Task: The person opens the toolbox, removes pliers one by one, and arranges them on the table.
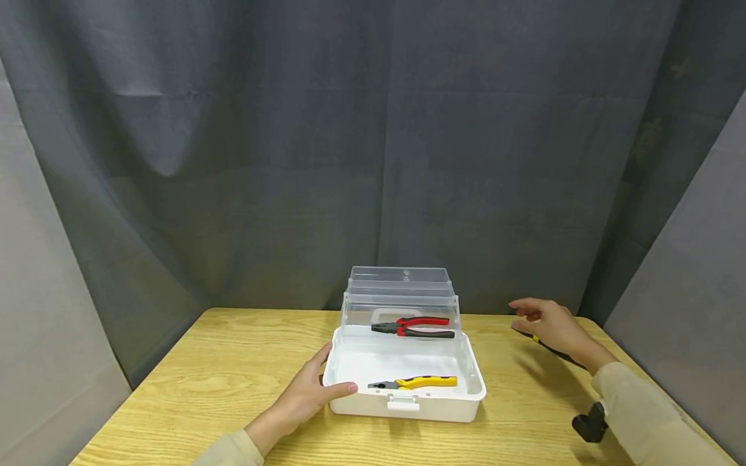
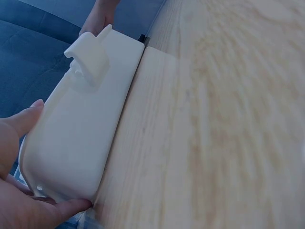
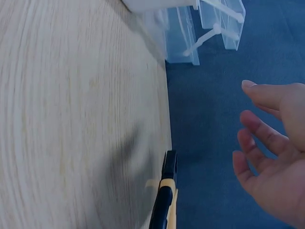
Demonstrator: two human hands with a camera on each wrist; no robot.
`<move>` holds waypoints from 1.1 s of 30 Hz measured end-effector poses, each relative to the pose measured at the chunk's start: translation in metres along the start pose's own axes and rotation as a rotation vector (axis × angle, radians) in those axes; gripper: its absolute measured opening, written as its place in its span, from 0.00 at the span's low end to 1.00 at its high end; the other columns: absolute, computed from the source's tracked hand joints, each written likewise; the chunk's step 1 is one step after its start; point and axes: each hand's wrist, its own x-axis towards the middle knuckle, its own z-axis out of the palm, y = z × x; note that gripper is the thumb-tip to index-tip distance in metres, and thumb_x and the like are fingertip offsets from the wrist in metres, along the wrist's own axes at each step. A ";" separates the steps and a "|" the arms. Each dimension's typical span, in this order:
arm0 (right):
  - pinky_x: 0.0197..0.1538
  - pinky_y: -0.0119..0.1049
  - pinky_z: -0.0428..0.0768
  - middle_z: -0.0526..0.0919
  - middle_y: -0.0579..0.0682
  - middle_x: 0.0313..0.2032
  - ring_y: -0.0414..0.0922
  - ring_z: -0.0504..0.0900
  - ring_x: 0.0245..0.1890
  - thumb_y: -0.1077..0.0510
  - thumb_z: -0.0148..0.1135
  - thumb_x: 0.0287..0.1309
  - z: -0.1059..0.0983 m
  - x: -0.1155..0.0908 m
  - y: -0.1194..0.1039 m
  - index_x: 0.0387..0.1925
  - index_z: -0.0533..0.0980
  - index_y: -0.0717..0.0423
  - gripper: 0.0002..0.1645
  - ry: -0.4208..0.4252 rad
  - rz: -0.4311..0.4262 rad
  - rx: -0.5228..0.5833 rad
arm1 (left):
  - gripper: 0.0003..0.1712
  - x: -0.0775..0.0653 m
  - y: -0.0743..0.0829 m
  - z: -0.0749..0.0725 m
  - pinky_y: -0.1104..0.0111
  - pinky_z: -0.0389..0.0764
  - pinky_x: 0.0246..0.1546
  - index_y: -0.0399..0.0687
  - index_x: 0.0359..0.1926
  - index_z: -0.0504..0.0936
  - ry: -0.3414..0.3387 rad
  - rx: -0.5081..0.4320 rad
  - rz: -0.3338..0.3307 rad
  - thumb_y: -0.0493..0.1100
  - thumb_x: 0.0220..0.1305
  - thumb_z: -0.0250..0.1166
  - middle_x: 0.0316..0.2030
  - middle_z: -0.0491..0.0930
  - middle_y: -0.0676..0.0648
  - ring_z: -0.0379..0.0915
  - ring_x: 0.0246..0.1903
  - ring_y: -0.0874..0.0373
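Observation:
My left hand [image 1: 300, 396] grips the left front corner of a white toolbox [image 1: 434, 409], thumb on the rim and fingers along the side. In the left wrist view a fingertip reaches the box's bottom edge. Yellow-handled pliers [image 1: 431, 382] lie inside along the front wall. Combination pliers with red and black handles [image 1: 428, 321] lie at the back of the box. My right hand [image 1: 553, 327] hovers over the table's right side, fingers loosely bent and holding nothing. Below it lies a slim black tool with yellow [image 3: 167, 183], apart from the fingers; its kind is unclear.
The toolbox's clear lid [image 1: 401, 285] stands raised behind it, with hinged arms visible in the right wrist view. A wooden table [image 1: 233, 362] carries everything. Grey curtains [image 1: 280, 162] hang behind its far edge. A black device [image 1: 590, 424] shows at the right sleeve.

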 end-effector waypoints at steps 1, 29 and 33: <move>0.46 0.51 0.83 0.84 0.61 0.52 0.58 0.81 0.50 0.50 0.71 0.66 0.001 0.001 -0.002 0.63 0.78 0.62 0.30 -0.001 -0.002 0.000 | 0.59 0.000 0.000 0.000 0.57 0.78 0.59 0.33 0.81 0.44 0.001 0.002 0.000 0.43 0.64 0.76 0.77 0.51 0.31 0.70 0.63 0.36; 0.50 0.52 0.84 0.85 0.58 0.48 0.55 0.85 0.47 0.60 0.74 0.62 0.031 0.025 -0.061 0.60 0.80 0.63 0.26 -0.049 -0.142 0.055 | 0.60 -0.001 -0.001 -0.001 0.55 0.77 0.59 0.34 0.81 0.46 0.014 0.030 -0.002 0.45 0.64 0.76 0.77 0.52 0.32 0.69 0.64 0.36; 0.50 0.54 0.84 0.86 0.57 0.47 0.54 0.85 0.45 0.61 0.75 0.60 0.038 0.029 -0.070 0.59 0.80 0.64 0.26 -0.051 -0.163 0.071 | 0.60 -0.001 0.000 -0.001 0.54 0.77 0.60 0.33 0.81 0.45 0.009 0.028 0.000 0.45 0.64 0.76 0.77 0.51 0.31 0.68 0.65 0.35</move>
